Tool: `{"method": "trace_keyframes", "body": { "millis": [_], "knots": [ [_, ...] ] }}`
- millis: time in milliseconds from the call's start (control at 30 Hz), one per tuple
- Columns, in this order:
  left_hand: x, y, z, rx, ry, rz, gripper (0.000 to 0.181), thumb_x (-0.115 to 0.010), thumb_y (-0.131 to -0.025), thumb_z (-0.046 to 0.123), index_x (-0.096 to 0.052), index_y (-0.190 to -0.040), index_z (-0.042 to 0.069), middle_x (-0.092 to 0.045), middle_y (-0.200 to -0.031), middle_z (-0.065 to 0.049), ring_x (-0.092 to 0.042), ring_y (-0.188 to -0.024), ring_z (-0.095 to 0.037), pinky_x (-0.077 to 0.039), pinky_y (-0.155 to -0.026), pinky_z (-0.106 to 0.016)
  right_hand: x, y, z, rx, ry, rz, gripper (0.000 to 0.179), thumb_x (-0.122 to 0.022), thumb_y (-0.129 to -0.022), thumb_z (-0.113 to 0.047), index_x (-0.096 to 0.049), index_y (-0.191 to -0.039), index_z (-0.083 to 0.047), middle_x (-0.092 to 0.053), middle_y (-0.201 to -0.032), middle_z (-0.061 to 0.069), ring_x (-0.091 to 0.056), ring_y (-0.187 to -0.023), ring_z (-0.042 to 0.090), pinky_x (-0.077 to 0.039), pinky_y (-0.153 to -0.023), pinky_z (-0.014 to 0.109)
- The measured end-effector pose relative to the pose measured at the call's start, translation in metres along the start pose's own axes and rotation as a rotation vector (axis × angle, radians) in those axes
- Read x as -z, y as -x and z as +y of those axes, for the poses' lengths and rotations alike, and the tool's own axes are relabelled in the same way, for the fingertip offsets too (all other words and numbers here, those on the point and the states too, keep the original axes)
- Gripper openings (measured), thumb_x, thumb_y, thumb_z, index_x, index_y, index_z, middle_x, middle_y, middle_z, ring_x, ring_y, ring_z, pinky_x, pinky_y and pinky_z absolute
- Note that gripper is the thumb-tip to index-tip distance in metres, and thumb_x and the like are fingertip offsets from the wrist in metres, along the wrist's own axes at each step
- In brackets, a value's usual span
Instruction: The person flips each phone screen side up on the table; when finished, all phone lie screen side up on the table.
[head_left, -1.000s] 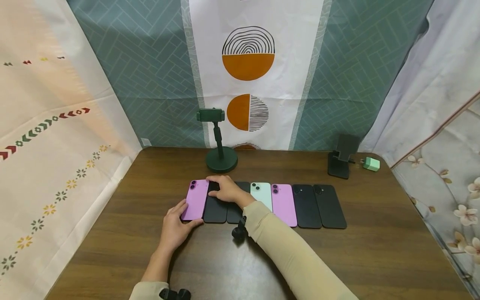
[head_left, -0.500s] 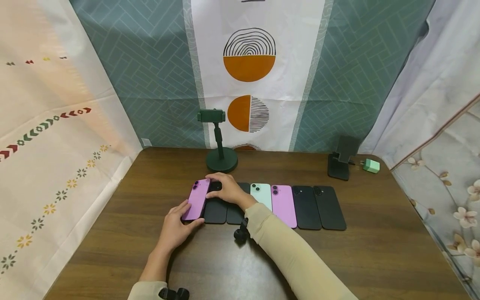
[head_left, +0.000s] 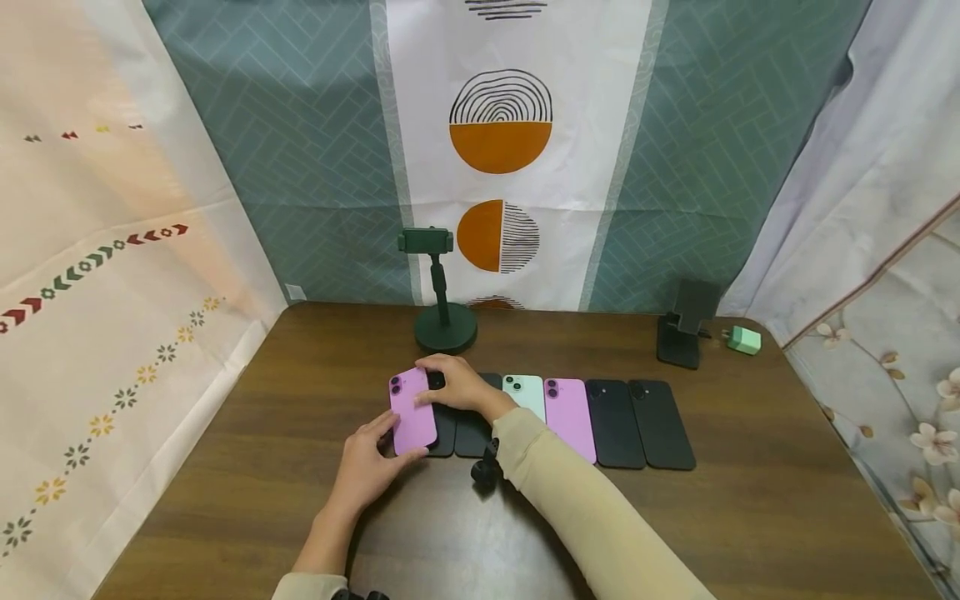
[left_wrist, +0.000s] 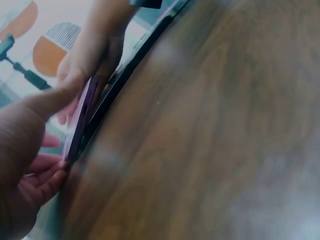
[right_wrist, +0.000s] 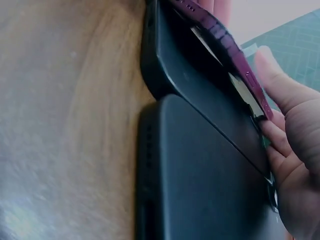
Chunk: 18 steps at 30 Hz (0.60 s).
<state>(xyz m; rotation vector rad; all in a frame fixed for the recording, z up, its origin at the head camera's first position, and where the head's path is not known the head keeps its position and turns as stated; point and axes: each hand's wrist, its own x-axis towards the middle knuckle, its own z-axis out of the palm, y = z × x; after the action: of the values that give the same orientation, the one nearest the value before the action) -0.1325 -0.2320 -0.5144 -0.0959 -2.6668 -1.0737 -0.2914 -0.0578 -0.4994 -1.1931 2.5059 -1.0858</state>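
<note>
A pink phone [head_left: 411, 412], camera side up, is held by both hands at the left end of a row of phones. My left hand [head_left: 366, 468] grips its lower end, thumb at the bottom right corner and fingers along the left edge. At the upper end, my right hand [head_left: 463, 387] pinches it between thumb and fingers. The pink phone overlaps the leftmost black phone [head_left: 446, 433] in the head view. In the right wrist view the pink phone [right_wrist: 240, 65] is tilted above that black phone [right_wrist: 200, 85], with a gap between them. Another black phone [head_left: 471, 435] is partly hidden under the right wrist.
Further right in the row lie a mint phone [head_left: 525, 393], a second pink phone [head_left: 568, 421] and two black phones [head_left: 615, 427]. A green phone stand [head_left: 446, 327], a black folding stand [head_left: 681, 333] and a green charger plug [head_left: 745, 340] stand along the wooden table's [head_left: 757, 500] back.
The pink phone has come up from its flat place at the row's left end and shifted right, partly over the leftmost black phone. Both hands have moved with it.
</note>
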Motion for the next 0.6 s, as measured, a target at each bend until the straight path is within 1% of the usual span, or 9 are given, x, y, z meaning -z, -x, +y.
{"method": "trace_keyframes", "body": {
  "millis": [67, 133, 200, 300, 367, 467, 600],
  "knots": [
    [-0.002, -0.001, 0.001, 0.007, -0.024, 0.003, 0.080, -0.095, -0.069, 0.036, -0.065, -0.127, -0.010, -0.061, -0.133, -0.029, -0.059, -0.120, -0.047, -0.050, -0.098, -0.058, 0.000, 0.001, 0.001, 0.008, -0.010, 0.015, 0.064, -0.080, -0.089, -0.029, -0.057, -0.142, -0.001, -0.059, -0.140, 0.011, -0.054, -0.132, 0.024, -0.042, -0.112, 0.037],
    [-0.002, -0.003, 0.001, -0.008, -0.048, 0.008, 0.081, -0.096, -0.066, 0.033, -0.065, -0.126, -0.011, -0.061, -0.132, -0.030, -0.058, -0.120, -0.048, -0.048, -0.100, -0.060, -0.001, 0.001, 0.001, 0.010, -0.038, 0.026, 0.057, -0.077, -0.093, -0.025, -0.058, -0.141, 0.000, -0.060, -0.140, 0.012, -0.054, -0.132, 0.024, -0.042, -0.112, 0.037],
    [-0.001, -0.004, -0.001, -0.031, -0.052, 0.013, 0.078, -0.097, -0.066, 0.028, -0.065, -0.124, -0.012, -0.061, -0.131, -0.031, -0.059, -0.119, -0.049, -0.048, -0.100, -0.060, -0.001, 0.002, 0.003, 0.007, -0.079, 0.038, 0.050, -0.072, -0.095, -0.018, -0.059, -0.140, 0.000, -0.060, -0.139, 0.013, -0.054, -0.132, 0.024, -0.042, -0.112, 0.037],
    [0.001, -0.004, -0.005, -0.056, -0.041, 0.010, 0.073, -0.096, -0.068, 0.024, -0.066, -0.124, -0.012, -0.062, -0.132, -0.029, -0.062, -0.115, -0.046, -0.051, -0.096, -0.056, 0.000, 0.004, 0.005, -0.005, -0.149, 0.049, 0.044, -0.067, -0.095, -0.003, -0.060, -0.139, -0.002, -0.060, -0.139, 0.012, -0.056, -0.130, 0.024, -0.044, -0.110, 0.037],
    [0.004, -0.002, -0.007, -0.069, -0.034, 0.005, 0.071, -0.095, -0.070, 0.024, -0.067, -0.125, -0.010, -0.063, -0.131, -0.026, -0.064, -0.110, -0.041, -0.055, -0.090, -0.053, 0.000, 0.006, 0.007, -0.004, -0.192, 0.056, 0.044, -0.068, -0.093, 0.001, -0.062, -0.137, -0.003, -0.061, -0.138, 0.011, -0.059, -0.127, 0.023, -0.046, -0.108, 0.036],
    [0.006, 0.001, -0.011, -0.086, -0.029, 0.001, 0.066, -0.093, -0.073, 0.023, -0.068, -0.126, -0.007, -0.066, -0.129, -0.020, -0.067, -0.101, -0.033, -0.059, -0.081, -0.047, 0.002, 0.007, 0.009, 0.017, -0.233, 0.061, 0.049, -0.074, -0.091, -0.001, -0.061, -0.138, -0.004, -0.060, -0.139, 0.011, -0.061, -0.125, 0.022, -0.047, -0.107, 0.033],
    [0.008, 0.003, -0.012, -0.101, -0.012, -0.021, 0.061, -0.090, -0.077, 0.023, -0.068, -0.128, -0.003, -0.068, -0.127, -0.017, -0.068, -0.098, -0.028, -0.060, -0.078, -0.043, 0.003, 0.007, 0.007, 0.075, -0.279, 0.075, 0.061, -0.079, -0.086, -0.003, -0.055, -0.143, -0.001, -0.058, -0.138, 0.015, -0.063, -0.123, 0.025, -0.048, -0.106, 0.038]
  ]
}}
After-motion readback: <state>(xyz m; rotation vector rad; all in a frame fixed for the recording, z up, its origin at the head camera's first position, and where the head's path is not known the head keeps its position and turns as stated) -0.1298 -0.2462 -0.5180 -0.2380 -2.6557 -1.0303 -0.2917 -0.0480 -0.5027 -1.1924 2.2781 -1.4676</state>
